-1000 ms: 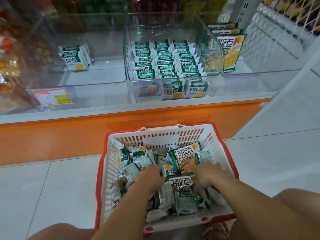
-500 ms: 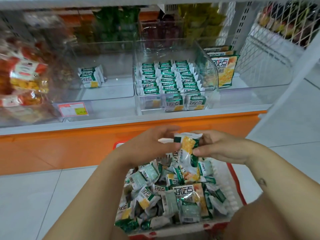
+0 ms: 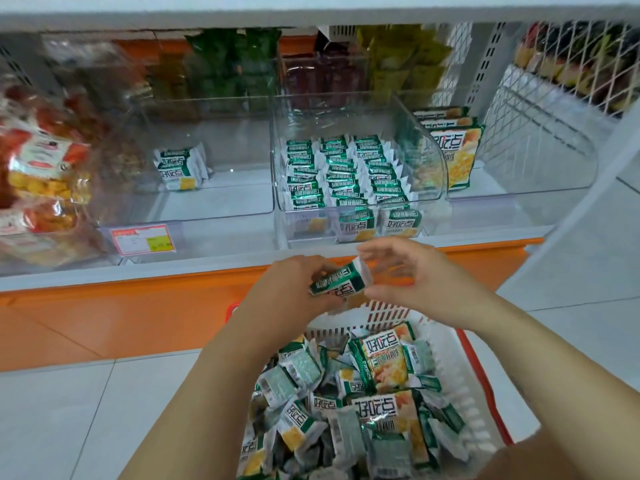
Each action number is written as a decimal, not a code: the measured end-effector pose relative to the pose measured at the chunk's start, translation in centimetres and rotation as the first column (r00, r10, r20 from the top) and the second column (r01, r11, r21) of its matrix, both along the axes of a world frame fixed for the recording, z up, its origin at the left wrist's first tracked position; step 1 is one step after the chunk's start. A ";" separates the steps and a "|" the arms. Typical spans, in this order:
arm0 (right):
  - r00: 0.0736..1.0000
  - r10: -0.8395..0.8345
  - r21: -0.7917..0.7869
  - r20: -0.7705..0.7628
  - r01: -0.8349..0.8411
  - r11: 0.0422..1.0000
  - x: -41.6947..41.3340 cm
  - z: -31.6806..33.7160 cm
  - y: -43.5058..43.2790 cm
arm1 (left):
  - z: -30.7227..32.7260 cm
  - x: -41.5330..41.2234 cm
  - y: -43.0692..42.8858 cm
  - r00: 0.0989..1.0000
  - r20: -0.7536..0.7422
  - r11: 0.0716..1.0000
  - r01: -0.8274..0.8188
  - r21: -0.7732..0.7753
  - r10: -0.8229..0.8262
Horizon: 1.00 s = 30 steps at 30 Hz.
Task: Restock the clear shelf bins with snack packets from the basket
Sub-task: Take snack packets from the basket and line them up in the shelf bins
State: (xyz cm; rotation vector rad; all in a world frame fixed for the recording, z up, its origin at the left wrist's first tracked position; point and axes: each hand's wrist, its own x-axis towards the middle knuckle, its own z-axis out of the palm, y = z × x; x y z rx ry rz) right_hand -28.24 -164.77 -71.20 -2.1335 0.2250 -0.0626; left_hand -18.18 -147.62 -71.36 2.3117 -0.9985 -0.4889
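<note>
Green-and-white snack packet (image 3: 341,280) sits in our left hand (image 3: 291,289), fingers curled round its left end, above the far rim of the basket (image 3: 460,368). Our right hand (image 3: 412,275) hangs just beside the packet's other end, fingers loosely spread, gripping nothing. The basket holds a loose heap of like packets. On the shelf, the middle clear bin (image 3: 304,233) carries neat rows.

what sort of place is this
Most likely a small shop: clear bins hold rows of snack packets, a price tag sits at the shelf edge, and a basket of more packets stands below.
</note>
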 end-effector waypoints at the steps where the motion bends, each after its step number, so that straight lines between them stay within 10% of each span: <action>1: 1.000 0.018 -0.103 0.016 -0.017 0.995 0.6 0.2 0.4 | 0.0 0.3 -0.3 0.998 0.056 1.000 0.013 0.014 -0.014; 7: 0.992 0.120 -0.426 0.030 -0.096 0.900 4.6 2.7 1.0 | 0.7 2.1 -0.6 0.995 0.045 0.982 -0.078 -0.173 0.087; 15: 0.932 -0.036 -0.383 0.360 0.183 0.906 11.7 5.2 -1.0 | 0.2 5.6 1.7 0.904 0.086 0.856 -0.360 -0.370 0.418; 30: 0.981 0.100 -0.455 -0.164 -0.165 0.875 17.0 0.5 -2.9 | -1.2 6.6 2.2 0.925 0.180 0.934 -0.301 -0.194 0.335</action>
